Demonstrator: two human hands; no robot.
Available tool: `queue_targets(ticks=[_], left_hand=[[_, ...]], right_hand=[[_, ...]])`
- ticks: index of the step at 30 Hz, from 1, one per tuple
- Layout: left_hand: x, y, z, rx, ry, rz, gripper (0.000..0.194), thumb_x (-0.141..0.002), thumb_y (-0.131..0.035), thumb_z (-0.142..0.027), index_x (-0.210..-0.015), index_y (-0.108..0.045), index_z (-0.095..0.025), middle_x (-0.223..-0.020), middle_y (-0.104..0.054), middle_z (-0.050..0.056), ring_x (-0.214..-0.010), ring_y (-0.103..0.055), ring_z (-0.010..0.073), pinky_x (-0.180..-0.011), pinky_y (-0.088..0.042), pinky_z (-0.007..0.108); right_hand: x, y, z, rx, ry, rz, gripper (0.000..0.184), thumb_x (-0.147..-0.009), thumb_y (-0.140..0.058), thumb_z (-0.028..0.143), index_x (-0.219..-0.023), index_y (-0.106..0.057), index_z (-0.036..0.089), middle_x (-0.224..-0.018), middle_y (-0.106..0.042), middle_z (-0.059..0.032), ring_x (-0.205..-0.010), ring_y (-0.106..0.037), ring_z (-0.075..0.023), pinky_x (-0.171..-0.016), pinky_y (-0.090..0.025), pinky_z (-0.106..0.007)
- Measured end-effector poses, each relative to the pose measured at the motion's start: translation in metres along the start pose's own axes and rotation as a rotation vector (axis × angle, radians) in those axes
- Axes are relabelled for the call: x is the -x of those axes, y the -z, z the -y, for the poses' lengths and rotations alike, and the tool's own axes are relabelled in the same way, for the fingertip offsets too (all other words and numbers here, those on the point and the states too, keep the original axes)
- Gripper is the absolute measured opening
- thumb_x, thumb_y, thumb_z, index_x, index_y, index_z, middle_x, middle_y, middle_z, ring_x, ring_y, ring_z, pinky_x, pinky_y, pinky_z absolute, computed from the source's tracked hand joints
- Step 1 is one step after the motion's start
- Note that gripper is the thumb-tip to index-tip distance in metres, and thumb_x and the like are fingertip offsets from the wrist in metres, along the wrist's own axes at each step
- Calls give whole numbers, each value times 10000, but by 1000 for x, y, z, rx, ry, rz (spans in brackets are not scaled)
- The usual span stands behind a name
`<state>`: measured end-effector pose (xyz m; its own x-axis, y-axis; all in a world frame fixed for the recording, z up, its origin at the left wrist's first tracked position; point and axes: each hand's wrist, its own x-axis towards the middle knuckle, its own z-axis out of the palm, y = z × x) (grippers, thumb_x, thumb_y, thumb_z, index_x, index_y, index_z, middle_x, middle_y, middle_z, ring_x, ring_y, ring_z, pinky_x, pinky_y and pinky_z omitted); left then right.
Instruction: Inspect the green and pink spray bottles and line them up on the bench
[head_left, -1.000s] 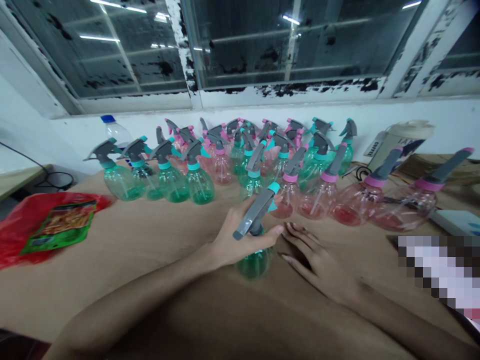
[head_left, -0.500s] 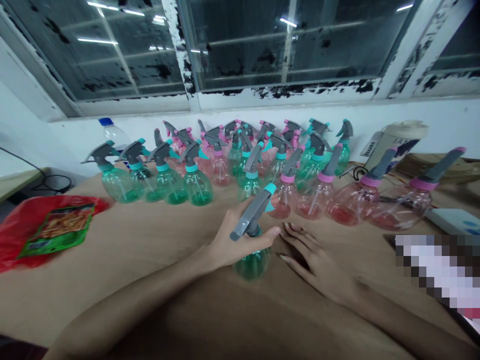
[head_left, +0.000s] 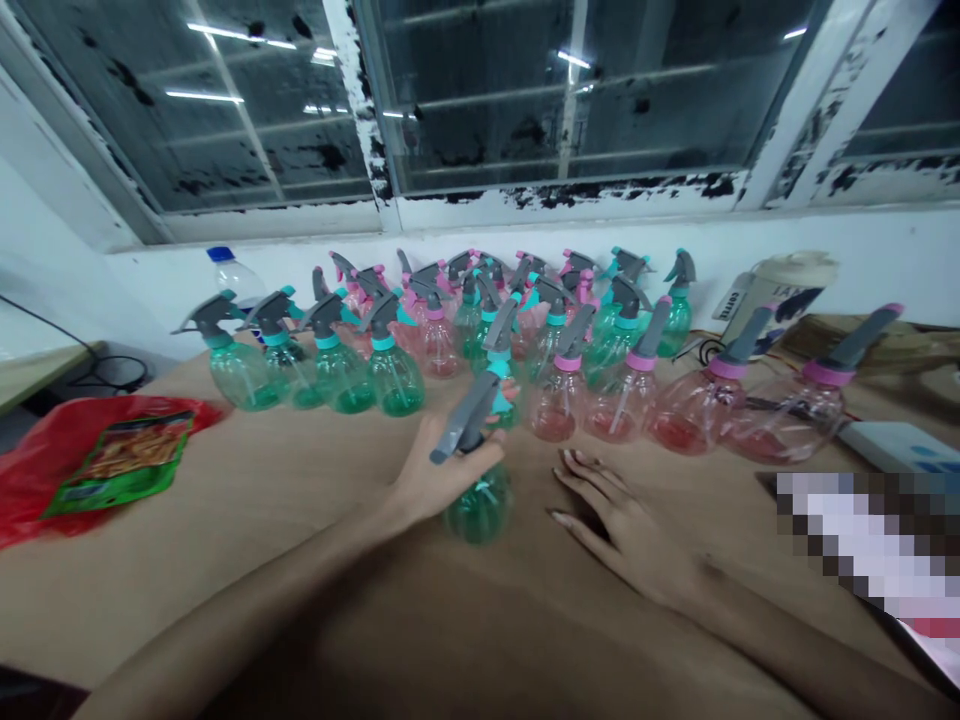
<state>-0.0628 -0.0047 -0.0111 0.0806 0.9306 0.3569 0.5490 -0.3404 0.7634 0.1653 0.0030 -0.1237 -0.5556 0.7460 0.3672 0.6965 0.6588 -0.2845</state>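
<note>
My left hand (head_left: pixel 442 475) is closed around the neck of a green spray bottle (head_left: pixel 480 510) with a grey and turquoise trigger head. Its base is slightly blurred, so I cannot tell whether it touches the table. To the right, my right hand (head_left: pixel 619 515) lies flat on the wooden table (head_left: pixel 300 500), fingers spread and holding nothing. Beyond my hands stand green spray bottles (head_left: pixel 399 385) on the left and pink spray bottles (head_left: pixel 556 405) on the right, several of each. More bottles crowd behind them, partly hidden.
A red plastic bag with a green snack packet (head_left: pixel 127 460) lies at the left. A blue-capped bottle (head_left: pixel 232 280) stands by the wall. At the right are a cream container (head_left: pixel 780 290), a white box (head_left: pixel 900 445) and a pixelated item (head_left: pixel 862 550).
My left hand has moved a little to the left with the green spray bottle in its grip. My right hand has stayed flat on the table.
</note>
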Motion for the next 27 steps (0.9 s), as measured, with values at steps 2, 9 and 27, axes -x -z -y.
queue_targets(ticks=[2, 9, 27], left_hand=[[-4, 13, 11, -30, 23, -86, 356, -726, -580, -291, -1075, -594, -223, -764, -659, 27, -707, -611, 181, -657, -488, 284], [-34, 39, 50, -196, 100, -387, 279, -708, -603, -422, -810, -654, -167, -658, -606, 8, -618, -540, 164, -565, -430, 265], [-117, 12, 79, -210, -8, -549, 401, -779, -517, -519, -861, -634, -145, -647, -597, 24, -704, -567, 205, -665, -441, 299]], right_hand=[[0, 1, 2, 2, -6, 4, 493, -882, -401, 445, -1286, -466, 170, -1367, -441, -101, -1284, -349, -246, -1044, -324, -477], [0, 0, 2, -33, -21, -27, 499, -873, -409, 464, -1290, -464, 196, -1368, -441, -91, -1282, -352, -251, -1045, -314, -491], [-4, 7, 5, 12, -20, 35, 517, -891, -364, 466, -1267, -483, 133, -1362, -444, -117, -1290, -339, -240, -1064, -293, -463]])
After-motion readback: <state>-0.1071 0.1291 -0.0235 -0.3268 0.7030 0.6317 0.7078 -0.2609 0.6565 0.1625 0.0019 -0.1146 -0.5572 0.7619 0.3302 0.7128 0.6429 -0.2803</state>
